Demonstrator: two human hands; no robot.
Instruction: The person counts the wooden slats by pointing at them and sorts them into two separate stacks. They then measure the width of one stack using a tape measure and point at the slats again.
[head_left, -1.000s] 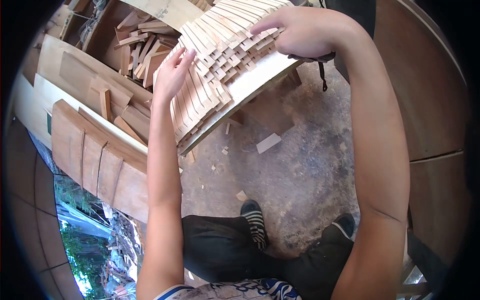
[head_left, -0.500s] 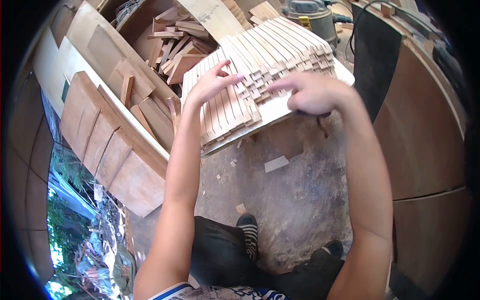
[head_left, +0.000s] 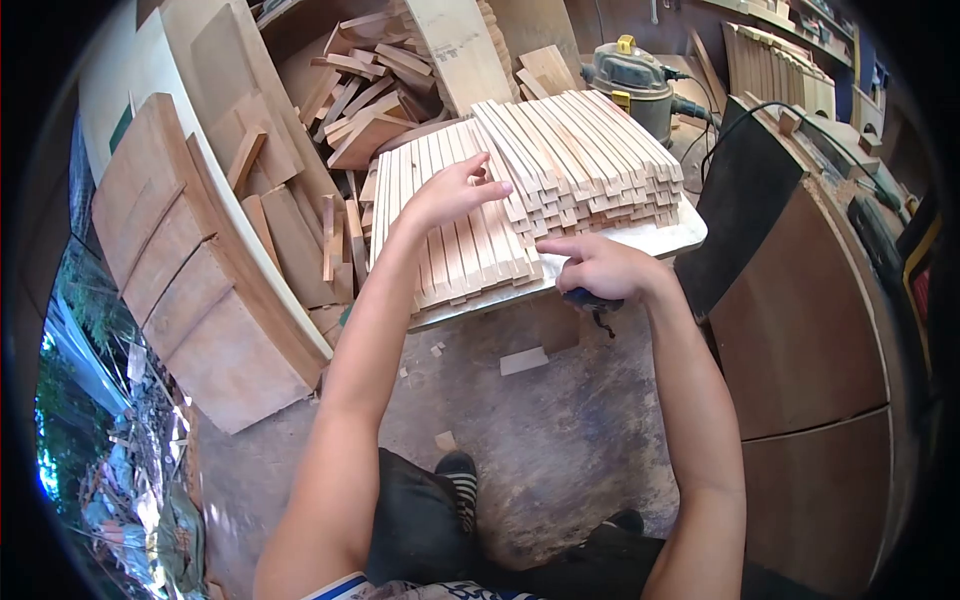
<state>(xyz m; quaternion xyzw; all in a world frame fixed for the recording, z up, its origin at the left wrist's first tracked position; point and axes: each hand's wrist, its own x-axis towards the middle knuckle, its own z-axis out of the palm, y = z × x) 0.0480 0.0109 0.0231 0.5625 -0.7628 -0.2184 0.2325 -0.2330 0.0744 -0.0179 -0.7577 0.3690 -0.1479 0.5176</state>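
Long pale wooden strips (head_left: 570, 145) are stacked in several layers on a white-topped table (head_left: 672, 232), with a lower group (head_left: 455, 258) at the left. My left hand (head_left: 452, 192) hovers over or rests on that lower group, thumb and fingers apart, with nothing in it. At the table's front edge is my right hand (head_left: 600, 268), its index finger stretched toward the strip ends and its other fingers curled. A dark blue object (head_left: 588, 298) with a thin dangling piece shows beneath that palm; its kind is hidden.
Wooden offcuts (head_left: 385, 90) pile up behind the table. Large boards (head_left: 190, 270) lean at the left. A shop vacuum (head_left: 630, 85) stands behind the strips, its hose to the right. Brown cabinet panels (head_left: 800, 300) border the right side. A pale scrap (head_left: 524, 361) lies on the floor.
The view has shifted, so the table appears lower and more of the right background shows. My right hand has come lower and closer to the lower strips' ends. My left hand stays over the strips.
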